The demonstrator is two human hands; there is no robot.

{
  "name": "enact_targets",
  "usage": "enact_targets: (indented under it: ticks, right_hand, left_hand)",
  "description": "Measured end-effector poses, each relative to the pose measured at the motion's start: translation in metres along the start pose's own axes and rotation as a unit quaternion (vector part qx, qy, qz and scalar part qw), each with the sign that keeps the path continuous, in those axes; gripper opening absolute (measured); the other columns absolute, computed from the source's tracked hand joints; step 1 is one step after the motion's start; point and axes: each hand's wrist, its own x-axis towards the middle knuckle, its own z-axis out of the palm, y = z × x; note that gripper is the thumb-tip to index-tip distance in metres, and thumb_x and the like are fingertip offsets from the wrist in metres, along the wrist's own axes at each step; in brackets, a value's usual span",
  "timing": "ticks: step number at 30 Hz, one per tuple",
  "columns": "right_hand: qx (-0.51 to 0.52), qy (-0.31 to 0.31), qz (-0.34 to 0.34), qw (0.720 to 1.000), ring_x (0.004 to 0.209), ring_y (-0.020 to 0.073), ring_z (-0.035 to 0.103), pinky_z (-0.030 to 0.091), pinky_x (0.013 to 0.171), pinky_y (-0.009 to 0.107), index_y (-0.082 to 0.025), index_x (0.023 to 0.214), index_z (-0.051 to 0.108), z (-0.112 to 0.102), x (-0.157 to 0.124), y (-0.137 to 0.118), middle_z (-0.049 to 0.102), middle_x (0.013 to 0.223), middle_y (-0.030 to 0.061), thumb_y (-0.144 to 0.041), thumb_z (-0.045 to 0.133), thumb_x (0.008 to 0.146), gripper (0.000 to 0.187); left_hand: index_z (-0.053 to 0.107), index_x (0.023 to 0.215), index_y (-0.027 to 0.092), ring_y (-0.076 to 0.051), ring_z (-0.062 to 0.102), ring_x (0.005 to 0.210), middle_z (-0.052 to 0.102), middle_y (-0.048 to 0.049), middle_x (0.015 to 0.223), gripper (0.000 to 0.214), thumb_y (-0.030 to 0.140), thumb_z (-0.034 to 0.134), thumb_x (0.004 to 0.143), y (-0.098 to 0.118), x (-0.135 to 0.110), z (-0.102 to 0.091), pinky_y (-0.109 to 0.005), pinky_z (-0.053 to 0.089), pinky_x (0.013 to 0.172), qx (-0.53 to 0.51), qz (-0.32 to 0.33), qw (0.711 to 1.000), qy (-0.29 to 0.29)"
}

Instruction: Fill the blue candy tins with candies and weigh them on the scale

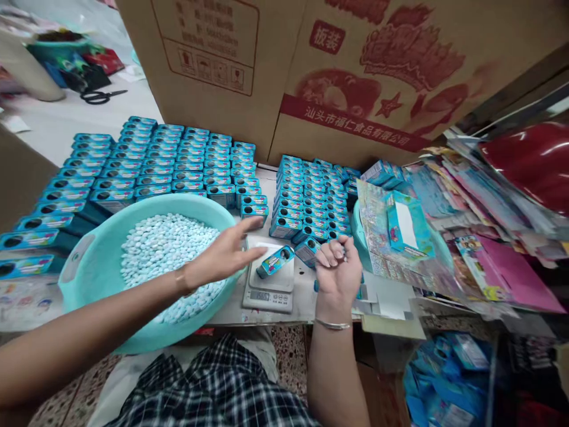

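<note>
Turquoise everywhere: a small blue printed box with a round hole in its face lies tilted on the white digital kitchen scale, near the front edge of the worktop. Left hand hangs flat with fingers spread and empty, over the right rim of the big mint-green plastic basin, fingertips close to the box but apart from it. That basin is heaped with pale blue-white tablets. Right hand sits just right of the scale, fingers curled into a loose fist; I cannot tell whether it pinches anything. Far behind, rows of matching blue boxes stand packed left and centre, against a brown printed cardboard carton. Glossy printed sheets pile up on the right.
</note>
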Motion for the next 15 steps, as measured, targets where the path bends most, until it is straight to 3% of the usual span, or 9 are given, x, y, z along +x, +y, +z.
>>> enact_targets:
  ticks: [3, 6, 11, 15]
  right_hand:
    - [0.018, 0.008, 0.008, 1.000, 0.039, 0.0037, 0.029, 0.025, 0.037, 0.016, -0.018, 0.078, 0.053, -0.022, -0.009, -0.013, 0.034, 0.052, -0.0107, -0.027, 0.057, 0.091, 0.016]
    - [0.030, 0.027, 0.010, 0.999, 0.038, 0.0040, 0.029, 0.026, 0.037, 0.016, -0.018, 0.079, 0.053, -0.041, -0.017, -0.015, 0.035, 0.052, -0.0106, -0.026, 0.056, 0.091, 0.015]
    - [0.029, 0.047, 0.009, 0.998, 0.038, 0.0042, 0.027, 0.026, 0.037, 0.015, -0.018, 0.078, 0.054, -0.050, -0.023, -0.011, 0.035, 0.051, -0.0107, -0.025, 0.055, 0.092, 0.015]
    - [0.030, 0.055, 0.009, 0.998, 0.039, 0.0036, 0.027, 0.025, 0.037, 0.015, -0.017, 0.082, 0.057, -0.039, -0.023, -0.006, 0.036, 0.052, -0.0106, -0.022, 0.055, 0.091, 0.011]
  left_hand:
    - [0.049, 0.136, 0.022, -0.027, 0.057, 0.121, 0.059, -0.0107, 0.135, 0.054, 0.043, 0.060, 0.087, -0.007, -0.007, -0.033, -0.047, 0.049, 0.101, 0.076, 0.026, 0.995, 0.053]
    - [0.049, 0.136, 0.022, -0.027, 0.056, 0.121, 0.059, -0.0105, 0.132, 0.049, 0.038, 0.057, 0.090, -0.014, -0.008, -0.051, -0.049, 0.048, 0.102, 0.214, 0.091, 0.970, 0.066]
    - [0.045, 0.139, 0.020, -0.030, 0.046, 0.131, 0.050, -0.0148, 0.140, 0.047, 0.021, 0.050, 0.092, -0.014, 0.007, -0.049, -0.051, 0.044, 0.106, 0.370, 0.238, 0.897, -0.042]
    - [0.040, 0.142, 0.015, -0.032, 0.034, 0.141, 0.044, -0.0177, 0.146, 0.057, 0.014, 0.056, 0.087, -0.005, 0.025, -0.036, -0.051, 0.036, 0.113, 0.410, 0.293, 0.860, -0.087]
